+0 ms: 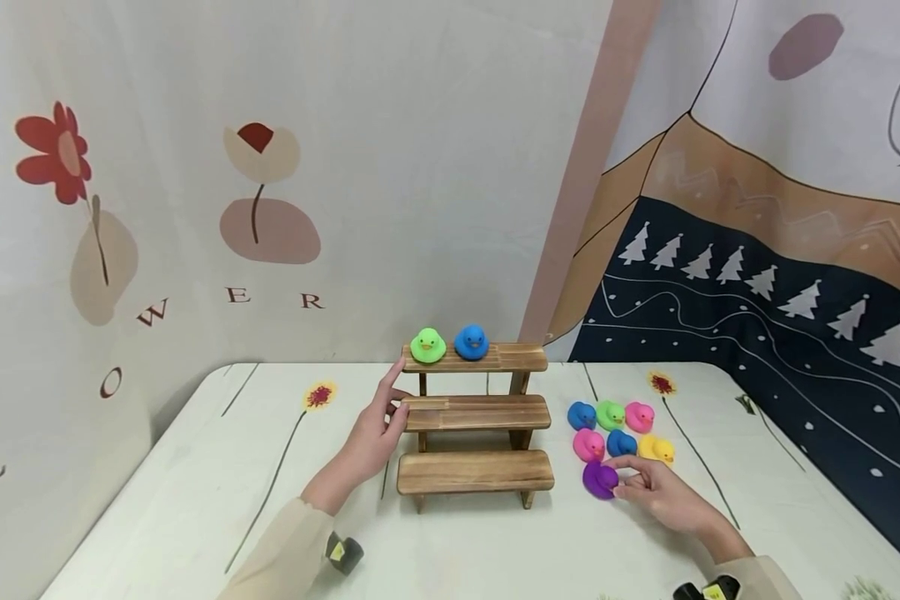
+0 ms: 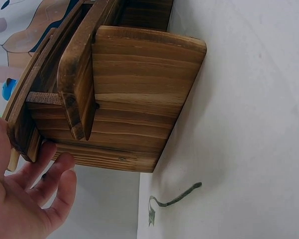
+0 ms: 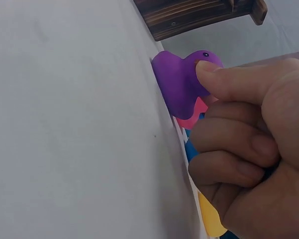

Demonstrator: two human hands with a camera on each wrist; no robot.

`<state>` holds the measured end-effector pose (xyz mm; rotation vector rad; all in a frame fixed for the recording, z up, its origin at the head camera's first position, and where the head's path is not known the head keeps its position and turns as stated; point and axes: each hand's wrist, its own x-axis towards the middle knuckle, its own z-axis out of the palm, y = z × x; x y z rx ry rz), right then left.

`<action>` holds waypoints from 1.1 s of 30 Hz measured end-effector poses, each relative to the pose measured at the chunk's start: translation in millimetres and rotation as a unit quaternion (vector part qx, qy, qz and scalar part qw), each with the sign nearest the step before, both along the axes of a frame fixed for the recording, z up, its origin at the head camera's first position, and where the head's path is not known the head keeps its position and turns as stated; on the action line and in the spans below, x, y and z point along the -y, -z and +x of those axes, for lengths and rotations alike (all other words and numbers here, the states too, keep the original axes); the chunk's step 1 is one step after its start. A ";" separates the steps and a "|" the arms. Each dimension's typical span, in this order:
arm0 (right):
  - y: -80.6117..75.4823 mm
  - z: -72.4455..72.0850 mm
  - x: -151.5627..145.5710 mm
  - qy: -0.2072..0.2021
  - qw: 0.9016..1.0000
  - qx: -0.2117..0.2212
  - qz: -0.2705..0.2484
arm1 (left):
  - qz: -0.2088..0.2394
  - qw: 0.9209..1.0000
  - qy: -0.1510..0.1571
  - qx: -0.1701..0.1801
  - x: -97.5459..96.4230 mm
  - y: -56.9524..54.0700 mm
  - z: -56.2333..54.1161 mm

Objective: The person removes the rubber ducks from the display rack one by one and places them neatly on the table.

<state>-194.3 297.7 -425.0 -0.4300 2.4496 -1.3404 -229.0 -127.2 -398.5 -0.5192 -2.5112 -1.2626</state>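
Note:
A three-tier wooden stand (image 1: 474, 473) stands mid-table, with a green duck (image 1: 427, 346) and a blue duck (image 1: 471, 342) on its top step. At its left end, my left hand (image 1: 369, 446) touches the stand, its index finger reaching up to the top step. In the left wrist view, the fingers (image 2: 59, 191) lie loosely bent by the step ends. Right of the stand, my right hand (image 1: 663, 496) pinches a purple rubber duck (image 3: 171, 79) between thumb and index finger, the other fingers curled in. The duck is close over the white tabletop.
Behind the purple duck, several more ducks sit in two rows: a blue one (image 1: 581, 415), a green one (image 1: 611, 414) and a pink one (image 1: 639, 417) at the back, a yellow one (image 1: 656, 448) in front. A printed curtain (image 1: 420, 167) hangs behind the table.

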 end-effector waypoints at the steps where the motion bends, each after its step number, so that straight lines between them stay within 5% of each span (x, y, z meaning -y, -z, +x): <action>1: -0.3 -0.1 0.4 0.001 1.000 0.001 0.000 | 0.000 1.000 0.000 0.000 0.0 0.2 0.1; 23: -10.5 0.3 3.7 0.030 0.999 -0.023 0.002 | 0.007 1.000 0.005 0.001 -0.8 -0.1 1.4; 33: -22.8 -2.9 21.2 0.024 0.995 -0.094 -0.029 | 0.007 1.000 0.004 -0.008 -0.9 0.5 0.7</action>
